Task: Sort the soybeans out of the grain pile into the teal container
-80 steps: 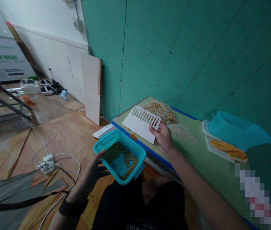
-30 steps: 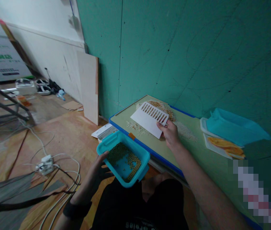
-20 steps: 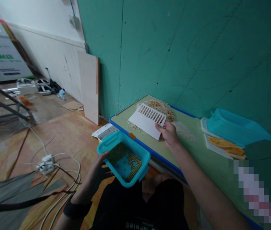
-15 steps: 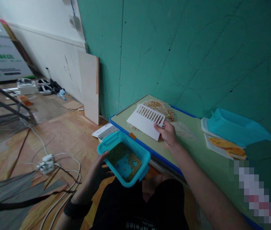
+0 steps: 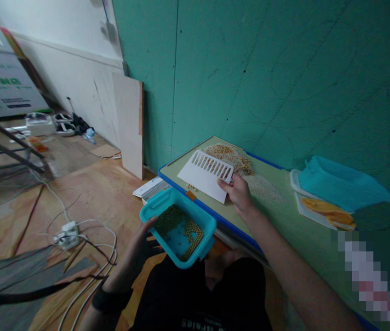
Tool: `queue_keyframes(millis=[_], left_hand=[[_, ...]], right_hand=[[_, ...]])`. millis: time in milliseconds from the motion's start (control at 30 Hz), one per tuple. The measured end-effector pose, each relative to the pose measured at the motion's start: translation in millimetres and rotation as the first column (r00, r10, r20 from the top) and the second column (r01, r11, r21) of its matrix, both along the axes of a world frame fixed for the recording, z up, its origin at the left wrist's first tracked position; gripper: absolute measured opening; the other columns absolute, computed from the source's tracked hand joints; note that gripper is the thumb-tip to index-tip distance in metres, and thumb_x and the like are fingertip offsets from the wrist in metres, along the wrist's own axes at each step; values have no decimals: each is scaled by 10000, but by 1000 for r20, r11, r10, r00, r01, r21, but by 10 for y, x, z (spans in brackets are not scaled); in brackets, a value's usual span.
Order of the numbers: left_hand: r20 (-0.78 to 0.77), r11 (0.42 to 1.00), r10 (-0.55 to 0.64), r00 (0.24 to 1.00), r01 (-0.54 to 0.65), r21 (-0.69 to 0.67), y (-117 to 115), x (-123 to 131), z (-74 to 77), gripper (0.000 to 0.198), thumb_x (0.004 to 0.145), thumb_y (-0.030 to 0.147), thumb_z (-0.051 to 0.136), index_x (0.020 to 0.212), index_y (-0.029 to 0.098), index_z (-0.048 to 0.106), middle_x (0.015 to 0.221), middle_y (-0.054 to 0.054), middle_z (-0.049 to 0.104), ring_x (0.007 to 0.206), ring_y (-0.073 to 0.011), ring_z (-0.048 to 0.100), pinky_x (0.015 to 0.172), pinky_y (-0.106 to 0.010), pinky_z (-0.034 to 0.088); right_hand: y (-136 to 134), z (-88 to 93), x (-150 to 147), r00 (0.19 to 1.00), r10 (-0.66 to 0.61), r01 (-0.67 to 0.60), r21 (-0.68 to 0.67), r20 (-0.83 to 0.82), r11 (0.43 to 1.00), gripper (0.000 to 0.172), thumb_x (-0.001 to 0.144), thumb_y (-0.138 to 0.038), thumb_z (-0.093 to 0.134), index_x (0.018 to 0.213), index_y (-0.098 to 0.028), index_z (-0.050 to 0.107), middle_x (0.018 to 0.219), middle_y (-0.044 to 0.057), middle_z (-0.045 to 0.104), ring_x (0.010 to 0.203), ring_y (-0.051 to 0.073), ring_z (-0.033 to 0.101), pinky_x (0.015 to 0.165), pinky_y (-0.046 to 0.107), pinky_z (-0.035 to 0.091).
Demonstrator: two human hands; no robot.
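My left hand (image 5: 145,239) grips the left side of a blue plastic bin (image 5: 210,225), thumb on its rim and fingers underneath. Inside the bin lie small dark green beans (image 5: 169,220) and pale yellow soybeans (image 5: 195,233). Closed on the right corner of a white slotted scraper (image 5: 202,179) is my right hand (image 5: 238,191). The scraper is held tilted over the green tabletop (image 5: 284,184), its row of slots facing away from me. Behind it spreads a pile of soybeans mixed with white grains (image 5: 231,156). A few soybeans lie near the front edge, partly covered by the scraper.
On the table's right stand another blue bin (image 5: 343,184), tipped, and orange-yellow gloves (image 5: 328,211) on a white tray. A green wall (image 5: 215,69) rises behind. Cables and a power strip (image 5: 67,235) lie on the floor at left, near a metal frame (image 5: 2,133).
My right hand has shifted slightly left and toward me with the scraper. The bin in my left hand stays in about the same place.
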State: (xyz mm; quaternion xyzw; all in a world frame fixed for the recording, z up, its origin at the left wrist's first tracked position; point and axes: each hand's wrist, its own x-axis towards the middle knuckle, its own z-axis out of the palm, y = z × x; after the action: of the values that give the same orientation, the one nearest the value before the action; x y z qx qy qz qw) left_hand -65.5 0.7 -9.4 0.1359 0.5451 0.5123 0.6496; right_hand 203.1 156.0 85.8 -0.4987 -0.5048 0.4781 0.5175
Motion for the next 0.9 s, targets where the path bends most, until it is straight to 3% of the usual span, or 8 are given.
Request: queue_keyframes(millis=[233,467,667,900], left_hand=[[3,1000,24,1000,-24,8,-13,26,23,639,773,612,844,1250,229,662,973,-84,803,901,-347,812,694,-407,655],[16,1000,-6,1000,6,8,-10,-1,-23,769,735,645,863,1362,251,655,1028,-82,819,936,-362,812,720,-419,665],[2,999,4,1000,-4,33,-31,6,34,724,766,641,841,1347,248,661,1062,-110,818,928,-368,812,723,-438,670],[-15,999,16,1000,-15,34,-32,3,40,655,788,631,811,1295,244,659,955,-76,797,880,-366,809,712,-456,669]], right_hand=[[0,-7,-48,1000,27,-27,6,6,1000,625,486,-549,981,950,-225,716,867,64,831,793,296,791,695,372,615],[-27,18,-10,999,-2,1,12,35,1000,626,494,-566,975,951,-226,715,834,59,815,769,288,772,682,370,598],[-280,91,222,998,-55,55,20,-8,998,655,497,-569,984,988,-220,729,859,55,814,736,251,743,681,355,584],[-602,121,466,993,-118,117,-52,-18,992,675,485,-584,1009,966,-220,705,777,43,790,664,237,717,606,332,556]])
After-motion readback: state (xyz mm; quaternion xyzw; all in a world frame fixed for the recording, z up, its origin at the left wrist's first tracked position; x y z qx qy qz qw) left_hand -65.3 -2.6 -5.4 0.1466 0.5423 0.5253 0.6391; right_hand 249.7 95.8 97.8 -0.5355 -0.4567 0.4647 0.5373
